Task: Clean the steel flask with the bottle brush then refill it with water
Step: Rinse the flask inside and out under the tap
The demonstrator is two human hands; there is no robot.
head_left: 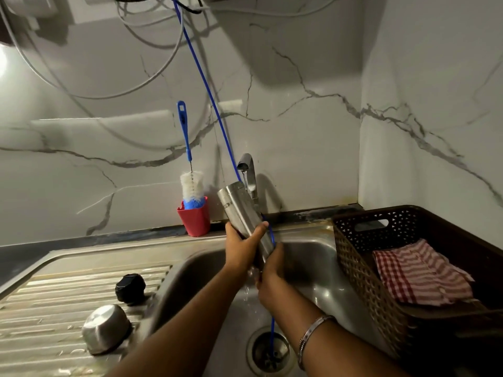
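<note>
The steel flask [239, 210] is tilted over the sink, its open mouth up under the tap spout [245, 164], where a thin stream of water runs. My left hand [242, 248] grips the flask around its middle. My right hand [272, 270] wraps its lower end, and water drips below it. The bottle brush [190, 186], blue handle and white bristles, stands upright in a red cup [194, 220] on the ledge left of the tap. On the drainboard lie the black inner cap [130, 287] and the steel lid [106, 329].
A steel sink [313, 257] with a drain [268, 349] lies below my hands. A thin blue tube [206, 88] runs from above down into the drain. A brown woven basket [362, 268] holding a red checked cloth [419, 273] stands right of the sink. Marble walls close the back and right.
</note>
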